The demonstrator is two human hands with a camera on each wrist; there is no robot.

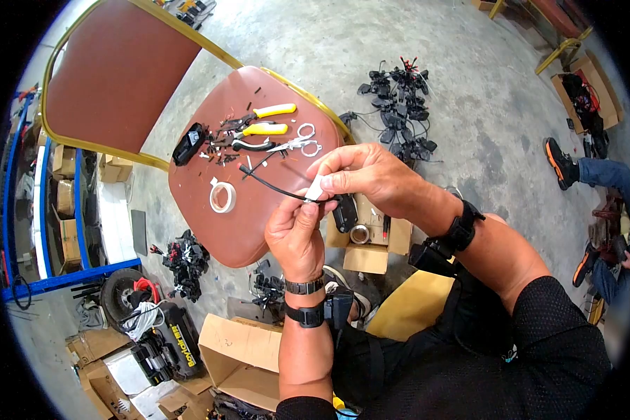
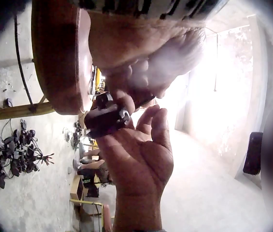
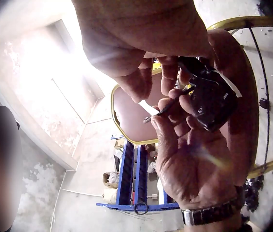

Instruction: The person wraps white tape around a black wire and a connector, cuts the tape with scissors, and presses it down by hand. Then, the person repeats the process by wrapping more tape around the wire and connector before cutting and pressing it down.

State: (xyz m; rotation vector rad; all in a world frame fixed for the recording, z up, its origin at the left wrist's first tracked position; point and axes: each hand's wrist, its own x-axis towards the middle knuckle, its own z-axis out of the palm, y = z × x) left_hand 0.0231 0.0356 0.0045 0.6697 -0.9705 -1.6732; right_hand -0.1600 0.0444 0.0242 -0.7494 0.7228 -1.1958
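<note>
In the head view my left hand (image 1: 297, 234) pinches a thin black cable (image 1: 276, 187) between thumb and fingers. The cable's loose end reaches out over the chair seat (image 1: 259, 234). My right hand (image 1: 374, 178) pinches a short strip of white tape (image 1: 315, 187) right where the left fingertips hold the cable. From the right wrist, the tape strip (image 3: 148, 107) shows against the cable (image 3: 175, 101). A black plastic device (image 3: 214, 104) hangs beside the left fingers in that view; its printed face is partly covered by the hands.
On the seat lie a white tape roll (image 1: 222, 197), scissors (image 1: 302, 142), yellow-handled pliers (image 1: 266, 129), a black case (image 1: 190, 144) and cable scraps. Cardboard boxes (image 1: 241, 353), black device bundles (image 1: 402, 105) and an air compressor (image 1: 168, 343) stand on the floor. Another person's legs (image 1: 602, 171) are at right.
</note>
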